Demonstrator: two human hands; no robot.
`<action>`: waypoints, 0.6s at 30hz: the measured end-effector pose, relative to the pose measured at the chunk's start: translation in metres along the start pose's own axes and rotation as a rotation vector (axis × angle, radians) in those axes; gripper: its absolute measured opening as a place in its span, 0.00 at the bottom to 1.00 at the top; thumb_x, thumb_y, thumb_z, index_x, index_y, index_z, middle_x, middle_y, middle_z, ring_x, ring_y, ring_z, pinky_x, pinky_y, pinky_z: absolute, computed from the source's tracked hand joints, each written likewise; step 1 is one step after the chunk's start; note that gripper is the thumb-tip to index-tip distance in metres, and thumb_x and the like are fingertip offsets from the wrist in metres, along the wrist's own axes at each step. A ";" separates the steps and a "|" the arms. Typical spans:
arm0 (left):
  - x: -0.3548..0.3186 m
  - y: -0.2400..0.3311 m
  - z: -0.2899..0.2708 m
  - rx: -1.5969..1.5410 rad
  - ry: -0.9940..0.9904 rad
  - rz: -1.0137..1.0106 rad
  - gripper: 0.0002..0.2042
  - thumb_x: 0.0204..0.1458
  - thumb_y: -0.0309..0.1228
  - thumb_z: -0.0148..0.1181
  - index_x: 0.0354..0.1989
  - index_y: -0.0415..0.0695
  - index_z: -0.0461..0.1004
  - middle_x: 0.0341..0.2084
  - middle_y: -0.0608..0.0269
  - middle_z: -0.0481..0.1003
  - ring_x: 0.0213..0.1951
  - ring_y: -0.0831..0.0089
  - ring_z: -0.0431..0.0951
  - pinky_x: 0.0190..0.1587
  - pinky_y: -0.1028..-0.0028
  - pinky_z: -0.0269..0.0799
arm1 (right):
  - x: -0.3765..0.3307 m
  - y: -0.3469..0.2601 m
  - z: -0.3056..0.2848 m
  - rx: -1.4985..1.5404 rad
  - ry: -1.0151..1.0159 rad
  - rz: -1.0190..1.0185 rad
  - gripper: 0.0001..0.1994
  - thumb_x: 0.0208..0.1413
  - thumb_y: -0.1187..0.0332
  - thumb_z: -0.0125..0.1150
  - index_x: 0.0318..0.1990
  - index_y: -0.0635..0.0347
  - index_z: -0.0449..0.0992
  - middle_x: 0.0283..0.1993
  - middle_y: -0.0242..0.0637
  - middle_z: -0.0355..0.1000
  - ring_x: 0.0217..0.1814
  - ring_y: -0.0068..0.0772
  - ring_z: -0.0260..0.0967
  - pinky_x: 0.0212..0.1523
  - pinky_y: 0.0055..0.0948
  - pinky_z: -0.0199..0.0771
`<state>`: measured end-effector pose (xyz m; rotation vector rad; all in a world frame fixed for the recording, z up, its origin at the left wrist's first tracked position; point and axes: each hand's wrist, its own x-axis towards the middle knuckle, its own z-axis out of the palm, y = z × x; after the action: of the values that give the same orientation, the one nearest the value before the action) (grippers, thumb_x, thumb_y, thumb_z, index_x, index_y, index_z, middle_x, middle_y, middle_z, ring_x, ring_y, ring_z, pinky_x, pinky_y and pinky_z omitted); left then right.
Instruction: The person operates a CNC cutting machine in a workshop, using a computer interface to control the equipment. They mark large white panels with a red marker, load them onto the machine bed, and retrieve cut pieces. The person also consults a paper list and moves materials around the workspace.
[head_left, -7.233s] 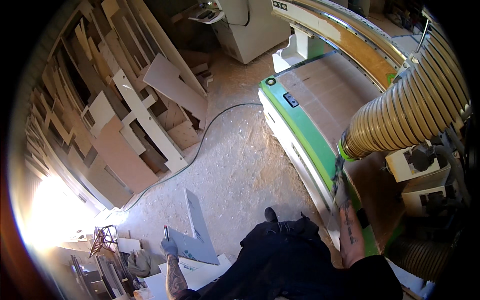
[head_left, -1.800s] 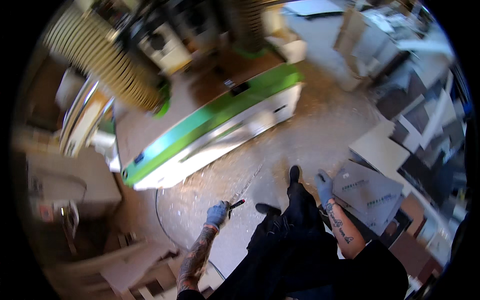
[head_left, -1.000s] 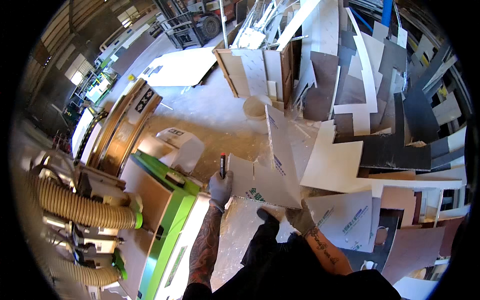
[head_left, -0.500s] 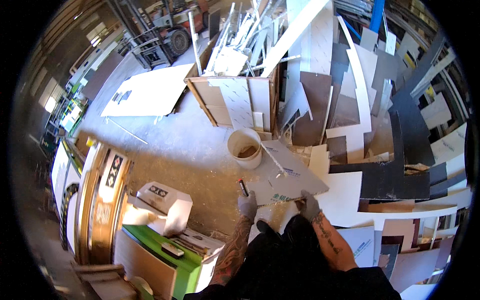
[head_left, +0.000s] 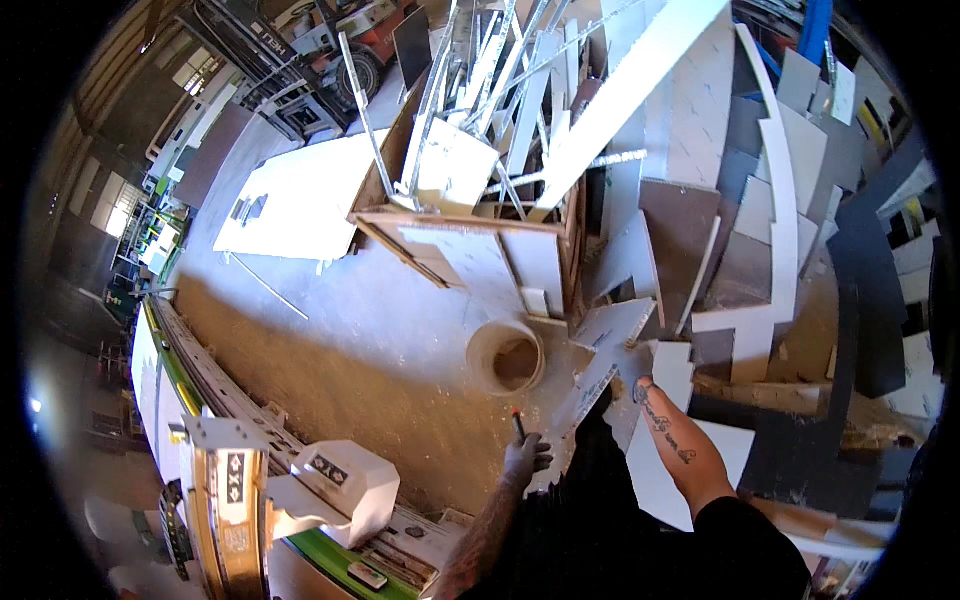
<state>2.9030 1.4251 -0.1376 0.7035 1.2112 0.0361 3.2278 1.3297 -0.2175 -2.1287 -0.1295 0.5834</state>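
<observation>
My left hand (head_left: 526, 459), in a grey glove, grips a dark marker pen (head_left: 518, 425) with a red tip that points up; the other fingers stretch out to the right, clear of the panel. My right hand (head_left: 634, 366), gloved too, is closed at the edge of a grey panel (head_left: 588, 398). This panel tilts steeply, so I see it narrow and almost edge-on by my legs. Behind my right hand is another light grey panel face (head_left: 612, 324); whether it belongs to the same sheet, I cannot tell. A whitish bucket (head_left: 480, 362) with brown contents stands just beyond.
A wooden-framed bin (head_left: 470, 262) full of panel strips is ahead. Leaning offcuts, among them a brown panel (head_left: 676, 240), crowd the right. At the left stands a machine with a white housing (head_left: 350, 490) and green bed. A forklift (head_left: 300, 90) and a large white sheet (head_left: 300, 200) are farther off.
My left hand has let go of the grey panel and keeps the marker pen. My right hand has swung the panel right and forward, tipping it from nearly flat to steep. The view has shifted.
</observation>
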 end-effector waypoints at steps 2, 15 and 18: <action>0.001 0.033 0.013 -0.009 0.081 0.034 0.19 0.60 0.41 0.58 0.53 0.40 0.71 0.33 0.53 0.79 0.23 0.65 0.80 0.25 0.70 0.77 | 0.075 -0.042 0.004 -0.138 -0.119 -0.054 0.26 0.44 0.48 0.70 0.34 0.68 0.80 0.33 0.53 0.78 0.38 0.53 0.77 0.39 0.49 0.73; 0.025 0.074 0.012 -0.149 0.271 -0.030 0.15 0.59 0.34 0.58 0.51 0.39 0.71 0.29 0.54 0.75 0.21 0.68 0.76 0.18 0.73 0.67 | 0.235 -0.051 0.071 0.439 0.065 -0.116 0.16 0.55 0.66 0.68 0.47 0.65 0.79 0.36 0.31 0.76 0.39 0.24 0.70 0.42 0.29 0.71; 0.046 0.125 0.038 -0.101 0.095 -0.073 0.13 0.60 0.32 0.57 0.51 0.41 0.70 0.30 0.55 0.74 0.23 0.68 0.76 0.19 0.73 0.67 | 0.205 0.061 0.051 0.887 0.112 -0.102 0.17 0.56 0.63 0.67 0.49 0.64 0.79 0.41 0.35 0.77 0.41 0.27 0.71 0.42 0.30 0.72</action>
<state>2.9947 1.5234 -0.1058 0.5745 1.3160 0.0703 3.3781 1.3931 -0.3642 -1.2769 0.0769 0.3583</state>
